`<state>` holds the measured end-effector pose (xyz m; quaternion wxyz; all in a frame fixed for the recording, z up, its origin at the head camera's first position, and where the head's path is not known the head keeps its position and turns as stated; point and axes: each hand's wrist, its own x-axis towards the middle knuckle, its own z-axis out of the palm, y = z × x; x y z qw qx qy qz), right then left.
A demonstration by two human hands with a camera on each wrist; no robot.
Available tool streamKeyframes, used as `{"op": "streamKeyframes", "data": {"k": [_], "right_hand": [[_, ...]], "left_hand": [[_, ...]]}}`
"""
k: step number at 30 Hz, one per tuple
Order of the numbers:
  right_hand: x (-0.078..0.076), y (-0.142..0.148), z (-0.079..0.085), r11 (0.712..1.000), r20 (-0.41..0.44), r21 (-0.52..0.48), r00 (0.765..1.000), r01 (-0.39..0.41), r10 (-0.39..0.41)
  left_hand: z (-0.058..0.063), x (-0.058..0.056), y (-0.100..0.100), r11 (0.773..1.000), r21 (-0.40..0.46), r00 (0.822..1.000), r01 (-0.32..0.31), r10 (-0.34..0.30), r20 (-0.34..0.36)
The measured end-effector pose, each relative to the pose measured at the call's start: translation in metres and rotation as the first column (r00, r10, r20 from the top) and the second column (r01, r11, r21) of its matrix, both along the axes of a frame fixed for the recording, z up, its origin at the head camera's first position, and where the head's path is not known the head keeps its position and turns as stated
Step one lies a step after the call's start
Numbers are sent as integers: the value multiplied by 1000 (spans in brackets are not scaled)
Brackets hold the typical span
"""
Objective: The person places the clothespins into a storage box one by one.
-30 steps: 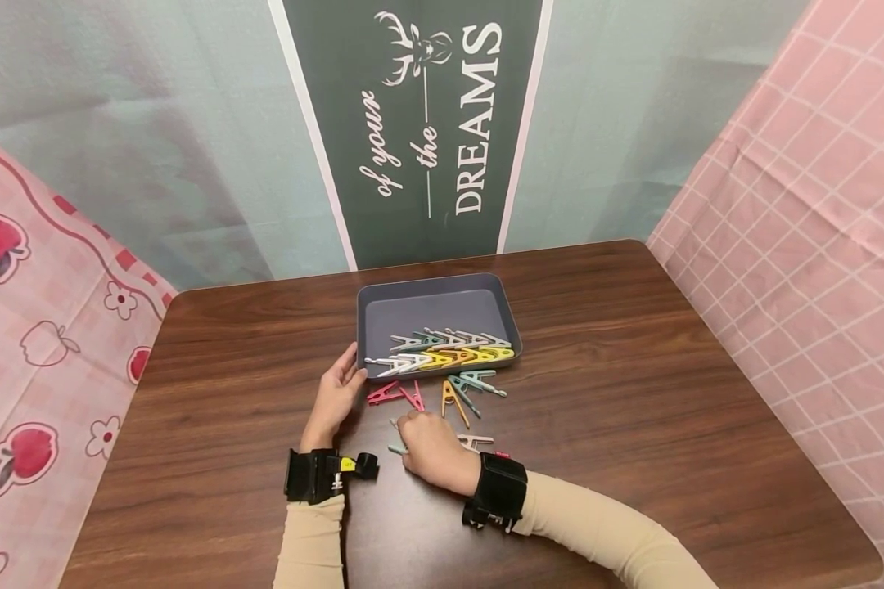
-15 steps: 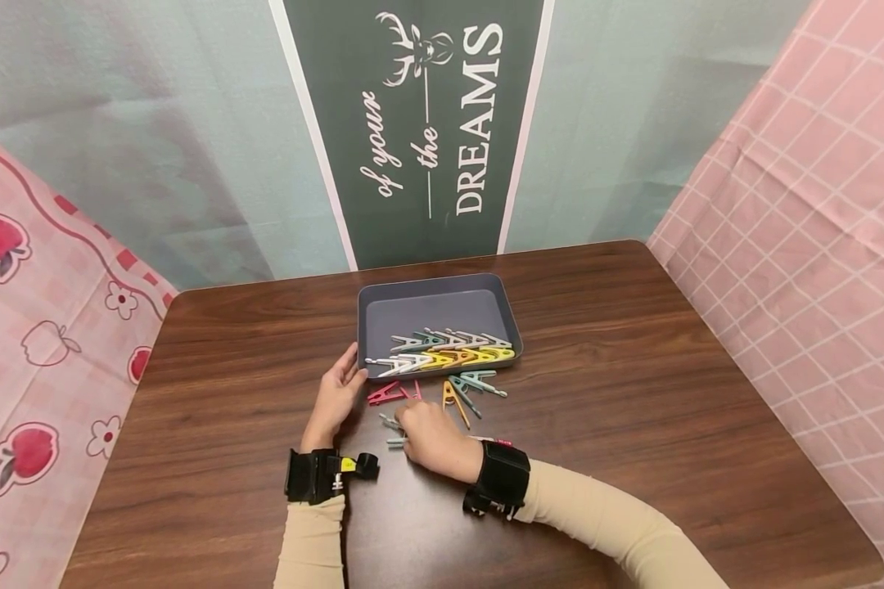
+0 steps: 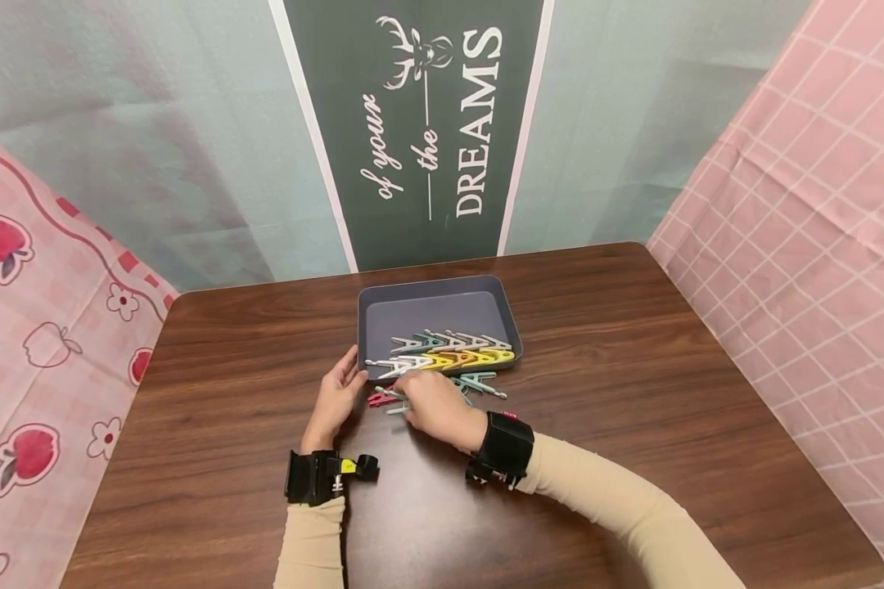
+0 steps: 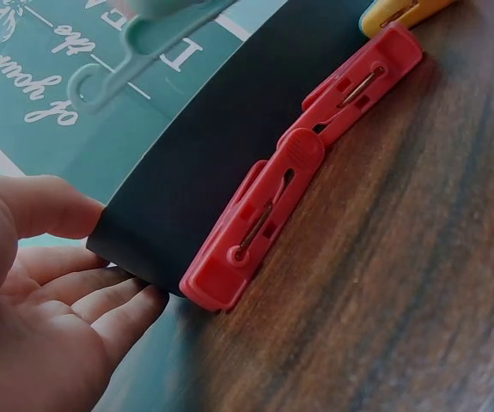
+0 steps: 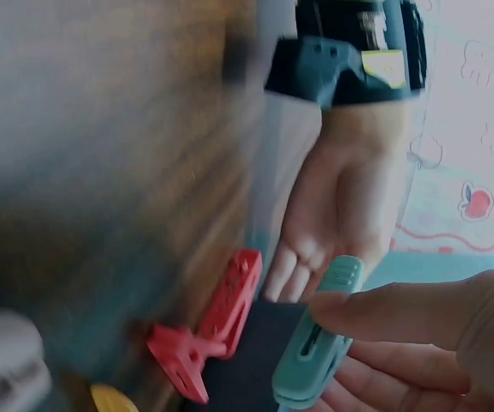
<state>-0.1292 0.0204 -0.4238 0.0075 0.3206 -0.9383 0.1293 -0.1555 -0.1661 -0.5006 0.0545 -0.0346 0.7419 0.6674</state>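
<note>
My left hand [image 3: 333, 401] rests against the near left corner of a dark grey tray [image 3: 442, 288], its fingers fairly straight along the outside wall. My right hand [image 3: 442, 407] pinches a mint-green clothespin [image 5: 315, 352] between thumb and fingers, just in front of the tray and above the table. Beneath it, two red clothespins [image 4: 268, 210] lie end to end along the tray's near wall. The tray holds white clothespins [image 3: 398, 364], yellow and orange clothespins [image 3: 471, 357], and a row of pale and green clothespins [image 3: 449, 339] behind them.
Green clothespins [image 3: 479, 382] lie in front of the tray, right of my right hand. A yellow clothespin [image 4: 397, 15] lies beyond the red ones. The brown wooden table [image 3: 670, 409] extends around everything, with curtains [image 3: 796, 245] on its sides.
My right hand has lifted the mint-green clothespin and carried it away from me toward the tray, now covering the yellow clothespin in the head view. My left hand stays at the tray corner.
</note>
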Motion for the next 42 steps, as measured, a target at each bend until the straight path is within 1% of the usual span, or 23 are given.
{"op": "streamKeyframes", "data": {"k": [6,13,22,27,30,34,38,42], "right_hand": [[-19,1,9,999,2,-47,1000,2,-2],[-37,-1,11,994,59,-107,998,9,-3],[-54,-7,8,991,121,-134,993,6,10],[-67,-11,5,987,140,-157,990,34,-12],[-74,-13,0,988,147,-146,989,53,-32],[-82,-14,-6,987,186,-140,981,83,-56],[-88,-16,-10,985,186,-145,981,90,-62],[-92,-19,-11,984,160,-148,984,98,-74]], "left_hand": [[0,-1,0,1000,9,1000,1,-1,-2],[0,-1,0,1000,3,1000,6,-6,-7],[1,0,0,1000,6,1000,8,-8,-6],[0,-1,0,1000,2,1000,16,-16,-17],[-1,-1,0,1000,-1,1000,20,-20,-19],[-2,-2,0,1000,-5,1000,14,-14,-13],[-2,-3,0,1000,-9,1000,-4,4,-7],[-1,-3,-1,1000,-16,1000,-22,22,3]]}}
